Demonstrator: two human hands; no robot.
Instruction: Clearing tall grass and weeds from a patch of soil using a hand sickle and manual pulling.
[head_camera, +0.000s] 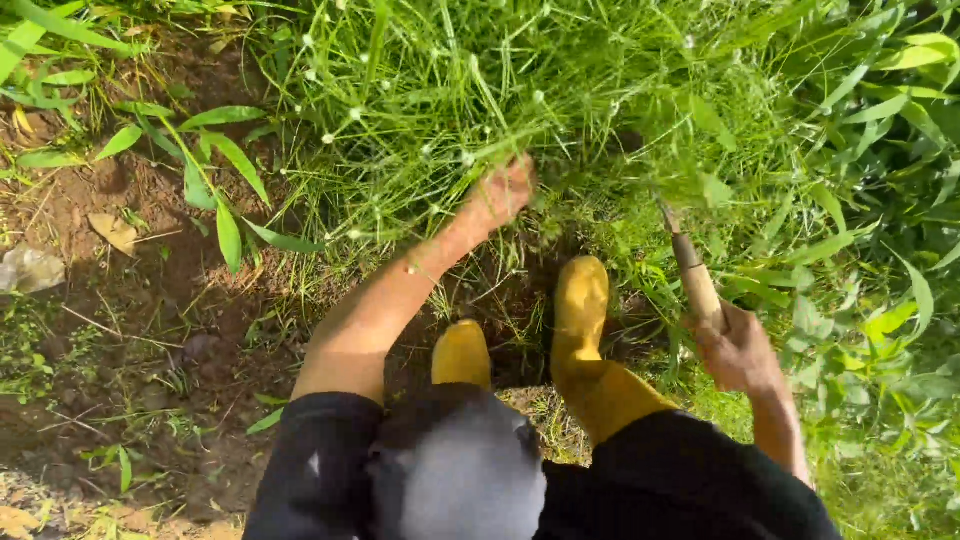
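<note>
Dark trousers and yellow rubber boots fill the bottom of the head view, planted on bare brown soil. Left hand reaches into a dense clump of tall green grass, fingers closed around a bunch of stems. Right hand grips the wooden handle of a cutting tool; its blade is hidden among the blades of grass. Risk, as a judgement: with the blade unseen and the left hand and boots close by, a swing could nick fingers or a boot. Grass looks thin, springy, sunlit, speckled with tiny white seed heads.
</note>
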